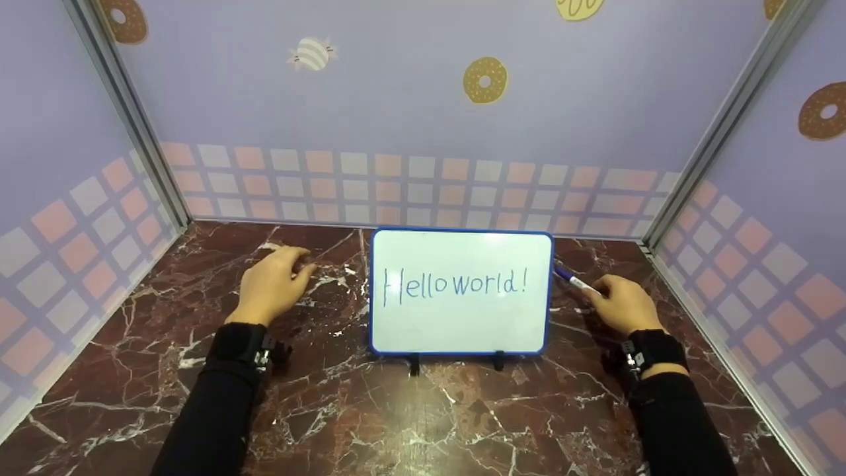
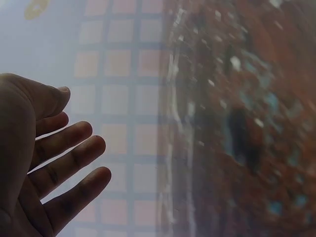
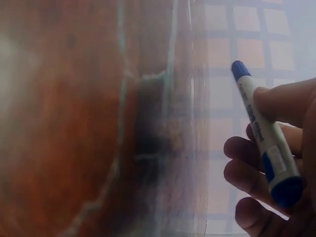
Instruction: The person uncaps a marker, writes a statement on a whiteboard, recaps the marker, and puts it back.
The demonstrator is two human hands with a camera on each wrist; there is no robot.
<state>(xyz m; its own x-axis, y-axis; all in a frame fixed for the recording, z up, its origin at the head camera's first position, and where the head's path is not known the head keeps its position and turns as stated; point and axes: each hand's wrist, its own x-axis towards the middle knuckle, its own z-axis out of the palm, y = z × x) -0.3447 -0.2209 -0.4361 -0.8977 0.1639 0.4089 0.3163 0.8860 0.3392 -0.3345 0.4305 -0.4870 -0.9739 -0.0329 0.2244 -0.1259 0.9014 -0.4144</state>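
A whiteboard (image 1: pixel 461 324) with a blue frame stands upright on small black feet in the middle of the table, with "Hello world!" written on it in blue. To its right, my right hand (image 1: pixel 624 304) holds a marker (image 1: pixel 580 284). In the right wrist view the marker (image 3: pixel 261 116) is white with a blue cap on, pinched between thumb and fingers. Left of the board, my left hand (image 1: pixel 272 281) holds nothing. Its fingers (image 2: pixel 74 155) are loosely bent and spread apart in the left wrist view.
The table (image 1: pixel 370 423) has a dark red marbled surface with white veins. Purple walls (image 1: pixel 396 99) with pink and white squares and printed donuts enclose it at the back and both sides. Grey metal posts (image 1: pixel 733 112) mark the corners.
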